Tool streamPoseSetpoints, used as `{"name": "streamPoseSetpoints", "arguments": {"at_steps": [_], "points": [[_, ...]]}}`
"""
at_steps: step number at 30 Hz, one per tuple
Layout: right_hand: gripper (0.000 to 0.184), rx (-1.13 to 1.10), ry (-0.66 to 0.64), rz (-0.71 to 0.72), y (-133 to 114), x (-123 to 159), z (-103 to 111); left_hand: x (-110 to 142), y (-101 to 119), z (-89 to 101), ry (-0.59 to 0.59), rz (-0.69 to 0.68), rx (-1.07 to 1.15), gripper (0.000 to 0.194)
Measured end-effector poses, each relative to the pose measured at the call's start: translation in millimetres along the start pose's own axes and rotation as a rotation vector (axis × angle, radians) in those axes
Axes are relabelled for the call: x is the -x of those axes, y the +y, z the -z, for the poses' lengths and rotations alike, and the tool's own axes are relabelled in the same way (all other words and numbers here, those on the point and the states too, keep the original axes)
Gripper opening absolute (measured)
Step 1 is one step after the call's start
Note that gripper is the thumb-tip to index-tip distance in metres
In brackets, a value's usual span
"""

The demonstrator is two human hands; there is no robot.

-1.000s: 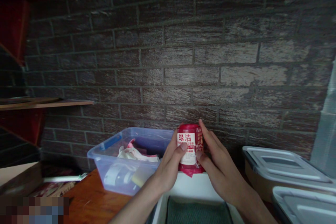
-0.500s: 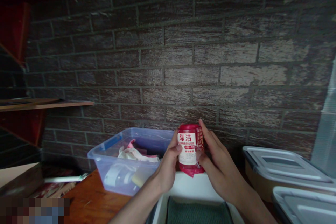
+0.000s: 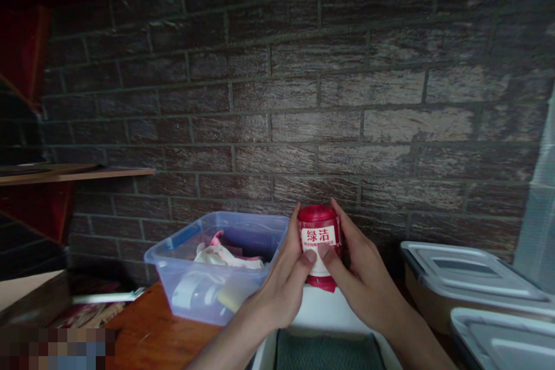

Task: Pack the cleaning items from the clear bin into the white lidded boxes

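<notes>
A red roll of garbage bags with a white label in red Chinese characters stands upright between my two hands. My left hand is wrapped round its left side, thumb on the label. From the right, my right hand grips it, its thumb pressed on the front. Just below is a white bin with a dark green textured cloth inside. Whether the roll's bottom touches the bin's rim I cannot tell.
On the wooden table, left, stands a translucent blue tub holding white and pink cloth. Two lidded boxes sit at the right. Behind rises a dark brick wall; wooden shelves jut out on the left.
The roll has been turned so its label faces more to the front and right. My left hand has shifted right, and its thumb has moved onto the label.
</notes>
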State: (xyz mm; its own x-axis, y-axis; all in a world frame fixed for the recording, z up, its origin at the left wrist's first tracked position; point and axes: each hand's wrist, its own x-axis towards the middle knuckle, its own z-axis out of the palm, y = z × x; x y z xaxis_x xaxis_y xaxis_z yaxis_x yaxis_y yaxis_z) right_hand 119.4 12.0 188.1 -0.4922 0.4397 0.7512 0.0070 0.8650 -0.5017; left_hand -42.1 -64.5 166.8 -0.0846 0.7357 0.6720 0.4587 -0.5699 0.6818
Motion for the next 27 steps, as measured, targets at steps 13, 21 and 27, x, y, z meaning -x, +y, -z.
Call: {"name": "streamPoseSetpoints", "arguments": {"at_steps": [13,21,27], "points": [[0.07,0.004,0.007,-0.018,2.2,0.3,0.1,1.1,1.5,0.8,-0.052,-0.007,-0.122,0.075],[0.078,0.015,-0.008,0.002,1.9,-0.2,0.8,1.2,-1.1,1.2,-0.022,-0.014,-0.12,0.073],[0.09,0.022,-0.02,-0.015,-2.9,-0.9,-0.5,0.3,-2.0,-0.8,0.019,-0.01,-0.023,0.069]]}}
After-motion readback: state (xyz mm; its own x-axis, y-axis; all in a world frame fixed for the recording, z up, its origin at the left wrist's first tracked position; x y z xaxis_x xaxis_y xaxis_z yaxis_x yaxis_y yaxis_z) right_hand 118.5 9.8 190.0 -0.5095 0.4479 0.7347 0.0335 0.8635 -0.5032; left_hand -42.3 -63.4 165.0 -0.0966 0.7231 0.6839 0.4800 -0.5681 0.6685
